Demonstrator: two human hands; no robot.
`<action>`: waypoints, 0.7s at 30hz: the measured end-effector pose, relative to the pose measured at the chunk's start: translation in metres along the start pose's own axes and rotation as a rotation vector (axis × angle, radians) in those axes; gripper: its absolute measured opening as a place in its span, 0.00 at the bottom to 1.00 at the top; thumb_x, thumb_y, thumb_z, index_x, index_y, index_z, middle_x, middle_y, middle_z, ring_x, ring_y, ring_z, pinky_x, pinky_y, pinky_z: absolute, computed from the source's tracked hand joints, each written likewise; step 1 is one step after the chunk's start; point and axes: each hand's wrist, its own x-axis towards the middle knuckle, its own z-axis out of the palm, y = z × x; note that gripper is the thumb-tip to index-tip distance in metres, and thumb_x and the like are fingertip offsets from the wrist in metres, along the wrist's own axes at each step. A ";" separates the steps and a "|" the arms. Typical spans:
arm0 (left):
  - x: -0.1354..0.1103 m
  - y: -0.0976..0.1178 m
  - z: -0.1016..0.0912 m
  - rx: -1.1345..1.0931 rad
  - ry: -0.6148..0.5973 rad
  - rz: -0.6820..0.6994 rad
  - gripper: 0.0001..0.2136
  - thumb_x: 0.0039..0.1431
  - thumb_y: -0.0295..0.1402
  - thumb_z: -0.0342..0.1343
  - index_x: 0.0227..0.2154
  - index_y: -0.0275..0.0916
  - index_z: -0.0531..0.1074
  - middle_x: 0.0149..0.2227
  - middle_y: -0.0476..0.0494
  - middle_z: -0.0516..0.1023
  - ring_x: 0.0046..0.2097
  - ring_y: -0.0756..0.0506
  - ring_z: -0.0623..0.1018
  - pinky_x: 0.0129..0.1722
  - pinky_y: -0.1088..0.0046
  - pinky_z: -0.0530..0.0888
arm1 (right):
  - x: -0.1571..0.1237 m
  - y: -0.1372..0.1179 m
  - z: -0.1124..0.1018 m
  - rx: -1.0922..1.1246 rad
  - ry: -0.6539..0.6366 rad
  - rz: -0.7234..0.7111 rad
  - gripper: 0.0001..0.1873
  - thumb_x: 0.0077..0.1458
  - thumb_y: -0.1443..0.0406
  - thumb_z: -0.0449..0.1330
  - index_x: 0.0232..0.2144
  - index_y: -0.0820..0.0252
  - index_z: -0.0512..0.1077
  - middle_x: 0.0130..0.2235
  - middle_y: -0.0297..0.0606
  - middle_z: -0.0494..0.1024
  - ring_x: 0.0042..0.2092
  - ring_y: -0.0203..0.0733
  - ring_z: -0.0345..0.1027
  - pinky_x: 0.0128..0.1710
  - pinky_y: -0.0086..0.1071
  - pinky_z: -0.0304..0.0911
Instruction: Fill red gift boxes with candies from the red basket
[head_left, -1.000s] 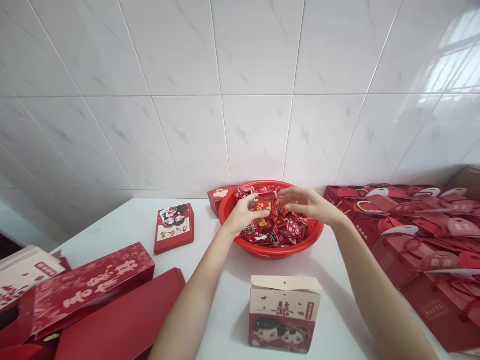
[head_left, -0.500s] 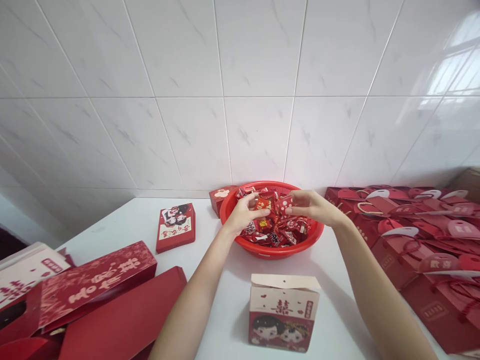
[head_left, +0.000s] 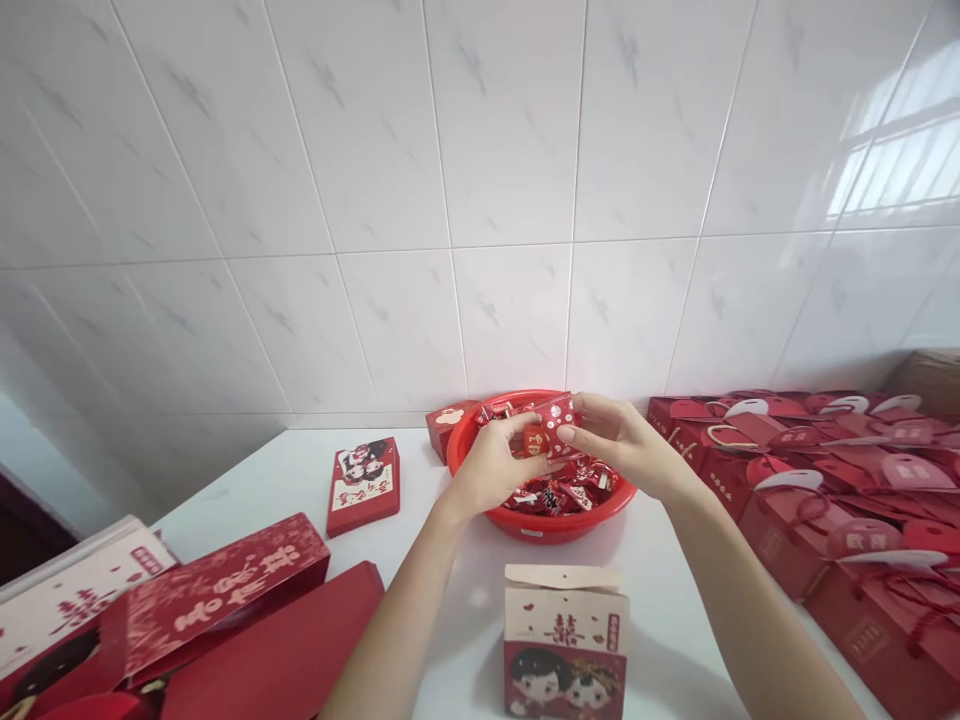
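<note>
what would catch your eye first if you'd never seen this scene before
Both hands meet at centre: the left hand and right hand pinch small red packets just above a red basin heaped with more, set against the white tiled wall. Rows of red gift bags crowd the table's right side. A cream-and-red box with a cartoon couple stands nearest the camera.

Rear wall (head_left: 480, 150) — large glossy white tiles, faint grey veining, thin grout lines. Bright window reflection (head_left: 896, 165) visible on the upper-right tiles. Smooth white surface (head_left: 262, 475) abuts the wall base.
</note>
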 end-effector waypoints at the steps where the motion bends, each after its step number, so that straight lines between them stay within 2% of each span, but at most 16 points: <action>1: -0.005 0.005 0.001 0.002 -0.012 -0.008 0.22 0.49 0.37 0.69 0.48 0.38 0.77 0.46 0.39 0.81 0.47 0.38 0.79 0.45 0.63 0.77 | -0.004 -0.005 0.001 -0.033 0.002 0.007 0.15 0.58 0.52 0.62 0.32 0.59 0.71 0.31 0.34 0.72 0.33 0.36 0.65 0.31 0.31 0.66; 4: -0.021 0.019 0.005 0.044 -0.064 -0.065 0.18 0.51 0.38 0.68 0.44 0.38 0.78 0.40 0.42 0.82 0.41 0.40 0.80 0.39 0.65 0.77 | -0.014 -0.015 0.004 -0.144 -0.014 0.048 0.19 0.59 0.53 0.61 0.25 0.59 0.65 0.26 0.30 0.62 0.27 0.32 0.56 0.24 0.28 0.56; 7: -0.035 0.026 0.007 0.086 -0.058 -0.114 0.16 0.50 0.38 0.68 0.42 0.38 0.78 0.40 0.42 0.82 0.40 0.40 0.80 0.38 0.66 0.77 | -0.020 -0.020 0.008 -0.175 -0.052 0.078 0.21 0.59 0.53 0.61 0.23 0.59 0.61 0.25 0.29 0.59 0.26 0.32 0.52 0.22 0.28 0.52; 13: -0.048 0.022 0.008 0.071 0.003 -0.130 0.20 0.50 0.36 0.68 0.46 0.38 0.77 0.45 0.39 0.81 0.46 0.38 0.79 0.45 0.62 0.77 | -0.025 -0.024 0.017 -0.132 -0.123 0.087 0.16 0.59 0.53 0.60 0.28 0.59 0.69 0.28 0.33 0.69 0.31 0.36 0.63 0.27 0.29 0.60; 16: -0.052 0.022 0.007 0.093 0.036 -0.097 0.29 0.48 0.34 0.69 0.55 0.42 0.72 0.53 0.40 0.77 0.52 0.36 0.77 0.50 0.61 0.75 | -0.027 -0.025 0.017 -0.131 -0.140 0.121 0.17 0.59 0.53 0.60 0.28 0.60 0.71 0.28 0.33 0.70 0.30 0.36 0.63 0.27 0.29 0.60; 18: -0.054 0.023 0.006 0.096 0.039 -0.109 0.35 0.46 0.32 0.69 0.60 0.46 0.67 0.56 0.42 0.76 0.53 0.36 0.77 0.51 0.61 0.75 | -0.028 -0.026 0.015 -0.119 -0.161 0.131 0.17 0.58 0.52 0.61 0.30 0.59 0.73 0.29 0.34 0.71 0.31 0.36 0.64 0.28 0.30 0.62; 21: -0.053 0.021 0.005 0.083 0.040 -0.121 0.35 0.46 0.31 0.69 0.59 0.45 0.69 0.55 0.41 0.76 0.54 0.35 0.76 0.53 0.59 0.74 | -0.028 -0.025 0.012 -0.077 -0.186 0.121 0.16 0.58 0.52 0.62 0.33 0.59 0.76 0.31 0.36 0.75 0.34 0.40 0.68 0.32 0.33 0.67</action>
